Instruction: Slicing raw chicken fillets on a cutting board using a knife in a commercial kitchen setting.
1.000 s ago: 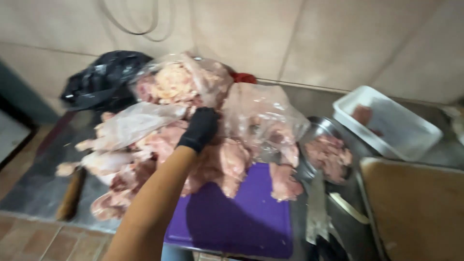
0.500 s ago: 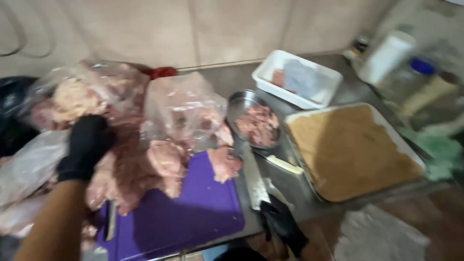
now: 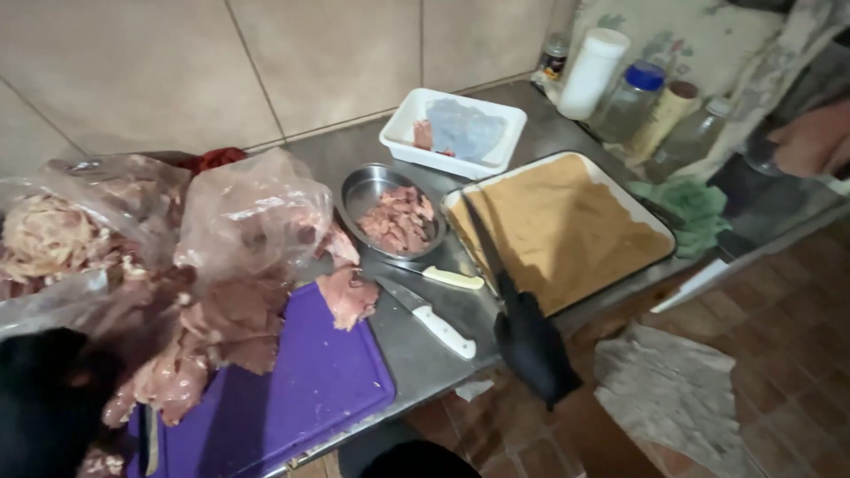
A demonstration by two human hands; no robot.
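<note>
A steel counter (image 3: 416,354) is backed by beige tiles; raw meat (image 3: 221,327) is heaped over a purple cutting board (image 3: 292,389), within reach of the gloved left hand (image 3: 44,403), whose grip cannot be told; a long knife (image 3: 482,239) is clamped in the gloved right hand (image 3: 531,341), blade held over the crumb tray (image 3: 651,212).

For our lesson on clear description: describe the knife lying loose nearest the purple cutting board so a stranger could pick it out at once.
Start at the purple cutting board on the metal counter, under the raw meat. Just past its right edge lies the white-handled knife, blade pointing towards the meat. A second knife nearer the round metal bowl has a cream handle, and the right hand, in a black glove, holds a third.
</note>
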